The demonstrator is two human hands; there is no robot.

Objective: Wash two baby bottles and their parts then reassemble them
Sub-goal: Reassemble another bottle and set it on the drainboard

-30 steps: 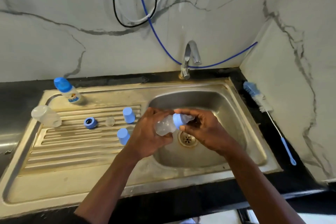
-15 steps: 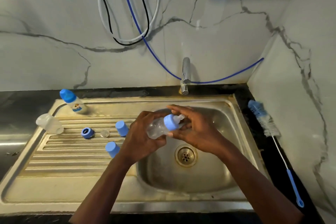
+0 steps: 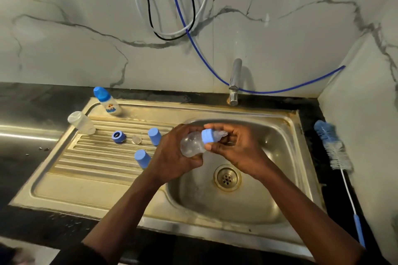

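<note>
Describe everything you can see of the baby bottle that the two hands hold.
The baby bottle is small, with a clear, plastic-looking body that seems empty, a light blue screw ring and a clear teat. It lies nearly level, teat to the right and slightly up, above the sink basin. The left hand grips its body; the right hand holds the ring.

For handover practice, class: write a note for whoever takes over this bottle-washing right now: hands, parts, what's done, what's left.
Left hand grips the bottle over the sink; right hand pinches its blue ring, teat fitted.
Drainboard: second bottle, loose ring, loose teat, two caps. Brush on the counter, right of the sink.
Done: one bottle has ring and teat on; washing cannot be judged.
Left: assemble the second bottle, cap both.
</note>
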